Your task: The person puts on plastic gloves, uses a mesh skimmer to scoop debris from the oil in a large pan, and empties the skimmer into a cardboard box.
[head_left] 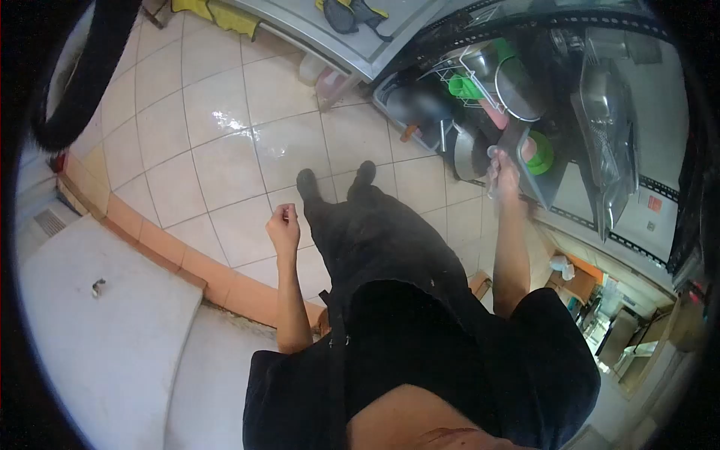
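My left hand (283,225) hangs over the tiled floor with its fingers curled in, and nothing shows in it. Off to the right, beside the metal shelf rack, my right hand (505,174) is closed around a clear, see-through object (492,178), too blurred to name exactly. A grey tray (551,186) with a green round item (541,154) in it lies just right of that hand. Above it a white wire rack (480,86) holds green and pink items and a round metal-rimmed sieve (519,88).
A grey bin (386,94) with pans and utensils stands by the rack. Metal trays (606,112) lean on the right. A steel table (367,49) is at the top, with gloves (349,15) on it. An orange-tiled ledge (161,251) runs along the left.
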A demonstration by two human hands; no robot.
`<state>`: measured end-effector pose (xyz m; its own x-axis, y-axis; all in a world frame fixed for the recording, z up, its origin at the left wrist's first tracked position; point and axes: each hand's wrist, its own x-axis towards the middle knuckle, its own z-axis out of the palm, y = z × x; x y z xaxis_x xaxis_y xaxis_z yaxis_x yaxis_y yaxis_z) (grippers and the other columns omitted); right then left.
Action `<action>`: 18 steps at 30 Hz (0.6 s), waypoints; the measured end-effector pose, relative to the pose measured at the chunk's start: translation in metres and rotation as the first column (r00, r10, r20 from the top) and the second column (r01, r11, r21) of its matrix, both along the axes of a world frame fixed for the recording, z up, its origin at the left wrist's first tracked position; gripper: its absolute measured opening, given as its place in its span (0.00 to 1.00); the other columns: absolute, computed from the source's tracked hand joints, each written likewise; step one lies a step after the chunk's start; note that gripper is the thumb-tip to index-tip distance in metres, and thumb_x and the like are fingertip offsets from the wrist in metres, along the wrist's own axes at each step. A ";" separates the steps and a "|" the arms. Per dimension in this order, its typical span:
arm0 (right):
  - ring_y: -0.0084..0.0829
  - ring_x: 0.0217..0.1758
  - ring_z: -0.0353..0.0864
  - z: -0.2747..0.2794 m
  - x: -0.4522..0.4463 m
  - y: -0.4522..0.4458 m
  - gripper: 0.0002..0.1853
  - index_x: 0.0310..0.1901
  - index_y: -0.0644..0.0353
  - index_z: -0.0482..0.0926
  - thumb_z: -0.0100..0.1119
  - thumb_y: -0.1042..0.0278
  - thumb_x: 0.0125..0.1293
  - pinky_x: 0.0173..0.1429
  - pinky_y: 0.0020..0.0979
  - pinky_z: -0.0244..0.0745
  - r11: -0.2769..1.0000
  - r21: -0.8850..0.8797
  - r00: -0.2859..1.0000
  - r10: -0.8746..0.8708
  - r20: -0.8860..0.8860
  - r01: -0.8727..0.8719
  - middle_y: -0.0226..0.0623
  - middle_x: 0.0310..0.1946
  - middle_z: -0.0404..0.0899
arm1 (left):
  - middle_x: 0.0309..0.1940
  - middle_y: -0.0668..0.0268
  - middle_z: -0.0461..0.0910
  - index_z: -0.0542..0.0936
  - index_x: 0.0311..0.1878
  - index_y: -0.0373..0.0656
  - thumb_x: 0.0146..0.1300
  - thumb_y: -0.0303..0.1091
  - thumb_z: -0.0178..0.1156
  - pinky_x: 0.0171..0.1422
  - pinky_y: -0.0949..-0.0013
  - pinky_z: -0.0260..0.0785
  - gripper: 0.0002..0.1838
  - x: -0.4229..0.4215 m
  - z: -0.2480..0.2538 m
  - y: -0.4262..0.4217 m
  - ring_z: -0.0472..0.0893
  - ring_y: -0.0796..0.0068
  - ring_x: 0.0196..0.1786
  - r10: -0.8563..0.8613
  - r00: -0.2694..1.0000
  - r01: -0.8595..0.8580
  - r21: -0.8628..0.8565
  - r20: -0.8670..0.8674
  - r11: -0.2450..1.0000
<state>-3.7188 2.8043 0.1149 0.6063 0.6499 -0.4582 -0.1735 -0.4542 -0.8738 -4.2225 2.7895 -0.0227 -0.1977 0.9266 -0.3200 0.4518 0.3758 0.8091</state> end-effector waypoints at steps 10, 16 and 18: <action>0.18 0.12 0.58 0.006 -0.075 -0.055 0.13 0.40 0.56 0.73 0.50 0.54 0.69 0.15 0.23 0.54 0.949 -0.227 0.976 -0.215 0.031 0.217 0.23 0.16 0.61 | 0.20 0.59 0.80 0.82 0.36 0.39 0.62 0.34 0.56 0.32 0.70 0.71 0.09 -0.011 -0.018 0.008 0.80 0.71 0.24 -0.138 0.990 0.139 -0.065 0.013 0.988; 0.17 0.10 0.56 0.012 -0.126 -0.094 0.17 0.40 0.55 0.72 0.49 0.47 0.68 0.13 0.22 0.51 0.990 -0.054 0.902 -0.143 -0.408 0.132 0.22 0.14 0.59 | 0.24 0.59 0.82 0.81 0.36 0.38 0.62 0.35 0.58 0.35 0.69 0.72 0.09 0.037 0.002 0.017 0.81 0.72 0.28 -0.252 0.935 0.261 -0.006 0.250 0.965; 0.18 0.10 0.56 0.011 -0.149 -0.094 0.19 0.39 0.54 0.71 0.49 0.45 0.67 0.12 0.22 0.51 0.974 0.015 0.768 -0.169 -0.618 0.226 0.22 0.13 0.59 | 0.27 0.59 0.82 0.79 0.41 0.38 0.59 0.34 0.62 0.38 0.70 0.72 0.10 0.080 0.059 0.017 0.81 0.75 0.32 -0.471 0.805 0.506 -0.001 0.360 0.863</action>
<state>-3.8677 2.7104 0.1257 0.3379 0.5998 -0.7253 -0.7593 -0.2816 -0.5866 -4.1428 2.8062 0.0364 0.4087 0.8342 -0.3703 0.3023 0.2590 0.9173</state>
